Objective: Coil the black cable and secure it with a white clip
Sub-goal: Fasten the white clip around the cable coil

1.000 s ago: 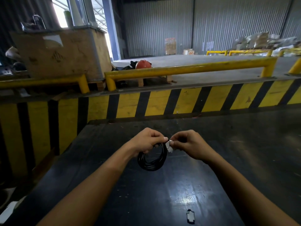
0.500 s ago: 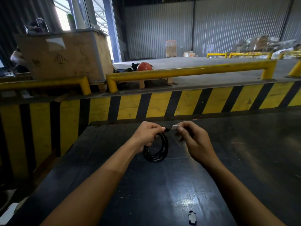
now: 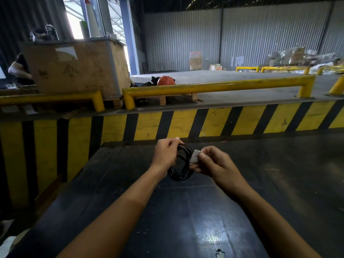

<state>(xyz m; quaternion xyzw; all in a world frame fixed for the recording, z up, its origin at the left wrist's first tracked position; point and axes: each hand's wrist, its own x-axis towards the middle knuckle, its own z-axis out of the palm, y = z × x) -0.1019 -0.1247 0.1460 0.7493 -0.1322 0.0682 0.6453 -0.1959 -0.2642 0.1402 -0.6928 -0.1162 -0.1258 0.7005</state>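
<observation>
Cable [image 3: 179,167], coiled in black loops, hangs above a dark glossy surface [image 3: 186,211] in a warehouse with yellow rails [image 3: 214,86]. Left hand [image 3: 166,155] is closed around the coil's top. Right hand [image 3: 216,163] pinches a white clip [image 3: 194,156] against the coil's side.

Dim hall, blown-out doorway [image 3: 74,25] backlight, glare on table [image 3: 210,237].

The right hand [image 3: 216,164] has moved the white clip [image 3: 194,156] from the top of the black cable [image 3: 181,164] coil down to its right side, where it now touches the loops. The left hand [image 3: 166,155] has tipped the coil more upright.
</observation>
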